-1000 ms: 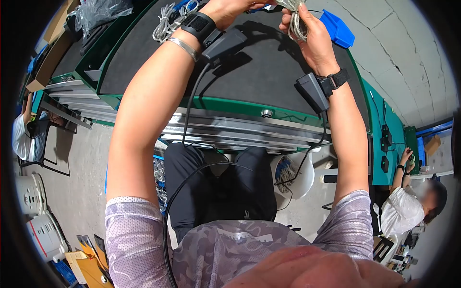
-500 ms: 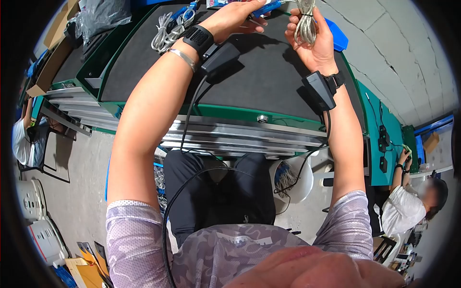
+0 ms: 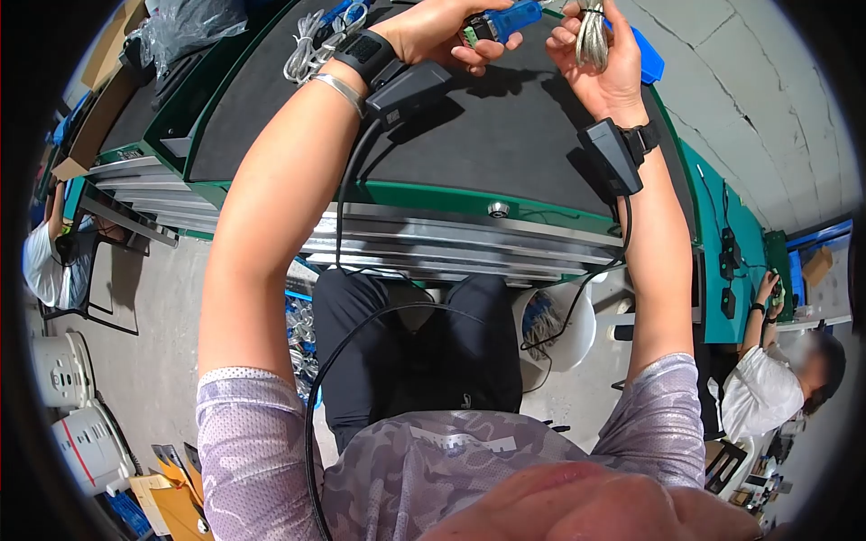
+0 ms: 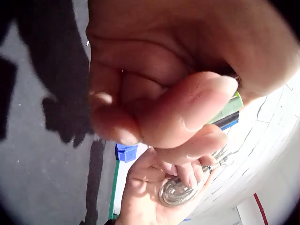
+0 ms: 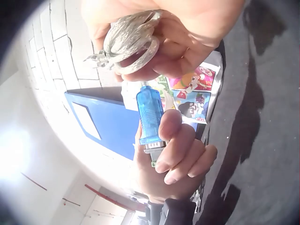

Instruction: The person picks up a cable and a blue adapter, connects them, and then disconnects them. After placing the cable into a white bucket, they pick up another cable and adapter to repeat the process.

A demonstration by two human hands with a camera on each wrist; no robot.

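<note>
My left hand (image 3: 437,38) pinches a translucent blue cable connector (image 5: 151,112) by the dark plug end, where a green terminal block (image 3: 471,36) shows. To the right, my right hand (image 3: 606,77) grips a bundled coil of clear silvery cable (image 5: 131,40), tied with a dark band in the head view. Both hands are raised over the dark mat at the far side of the workbench. In the right wrist view the connector's narrow end points up toward the coil. Curled fingers (image 4: 187,110) hide most of the connector in the left wrist view.
Grey cable bundles with blue ends (image 3: 316,45) lie on the bench mat (image 3: 298,117) left of my left hand. A blue bin (image 3: 651,56) stands behind my right hand. Colourful printed packets (image 5: 190,96) lie beyond. Another person (image 3: 767,388) sits at the far right.
The connector and left hand have come lower into the head view, showing the blue body and green block. My right hand has shifted right with the coil.
</note>
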